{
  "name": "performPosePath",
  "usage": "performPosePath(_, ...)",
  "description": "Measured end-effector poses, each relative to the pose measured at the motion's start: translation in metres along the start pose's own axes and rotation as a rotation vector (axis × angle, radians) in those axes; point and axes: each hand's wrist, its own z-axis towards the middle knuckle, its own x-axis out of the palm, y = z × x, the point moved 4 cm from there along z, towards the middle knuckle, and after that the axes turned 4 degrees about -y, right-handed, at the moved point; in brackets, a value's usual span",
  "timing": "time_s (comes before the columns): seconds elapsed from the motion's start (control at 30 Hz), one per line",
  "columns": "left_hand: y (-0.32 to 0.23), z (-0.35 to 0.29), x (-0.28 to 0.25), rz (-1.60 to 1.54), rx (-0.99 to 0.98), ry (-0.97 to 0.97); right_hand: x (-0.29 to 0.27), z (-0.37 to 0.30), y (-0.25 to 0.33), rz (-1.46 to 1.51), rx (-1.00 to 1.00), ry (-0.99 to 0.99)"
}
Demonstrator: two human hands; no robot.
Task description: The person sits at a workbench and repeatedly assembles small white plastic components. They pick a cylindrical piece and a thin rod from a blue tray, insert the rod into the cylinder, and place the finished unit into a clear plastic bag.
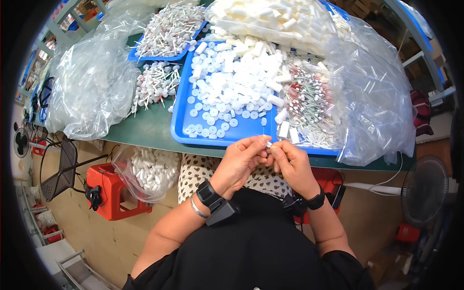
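Observation:
My left hand (244, 162) and my right hand (294, 166) meet just off the front edge of a blue tray (181, 126). Both are closed in a pinch around a small white piece (268, 144), whose kind I cannot make out; the fingertips cover most of it. In the tray lie many translucent white plastic discs (212, 112) and short white cylinders (258, 48). To their right is a heap of thin metal pins with red and white ends (309, 92). Loose white cylinders (283, 129) rest near the tray's right part, close beyond my hands.
White-stemmed pieces with round heads fill a smaller blue tray (140, 58) and form a pile (157, 84) on the green table (145, 126). Clear plastic bags (89, 87) bulge at both sides. Below are a red stool (108, 205), a bag of white cylinders (152, 169) and a fan (425, 191).

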Motion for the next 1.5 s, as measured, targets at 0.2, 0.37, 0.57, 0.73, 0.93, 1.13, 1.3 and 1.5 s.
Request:
performPosePath(0.2, -0.021, 0.001, -0.014, 0.028, 0.125, -0.083, -0.078, 0.009, -0.009, -0.964, -0.376, -0.466)
performPosePath(0.37, -0.016, 0.003, -0.012, 0.063, 0.109, -0.040, -0.094, 0.012, -0.029, -1.169, -0.208, -0.416)
performPosePath(0.57, -0.018, 0.000, -0.011, 0.042, 0.114, -0.085, -0.096, 0.013, -0.031, -0.929, -0.199, -0.435)
performPosePath(0.73, -0.019, 0.002, -0.006, 0.007, 0.133, -0.069, -0.066, 0.005, -0.007, -0.655, -0.310, -0.330)
performPosePath(0.93, -0.020, 0.001, -0.003, -0.010, 0.163, -0.059, -0.028, 0.001, 0.022, -0.528, -0.469, -0.199)
performPosePath(1.13, -0.019, 0.001, -0.007, -0.002, 0.173, -0.078, -0.022, 0.003, 0.022, -0.530, -0.508, -0.195)
performPosePath(1.3, -0.019, 0.001, -0.010, -0.021, 0.175, -0.088, -0.022, 0.003, 0.021, -0.500, -0.495, -0.210)
performPosePath(1.5, -0.010, 0.001, -0.006, 0.038, 0.106, -0.025, -0.015, 0.005, 0.025, -0.486, -0.547, -0.168)
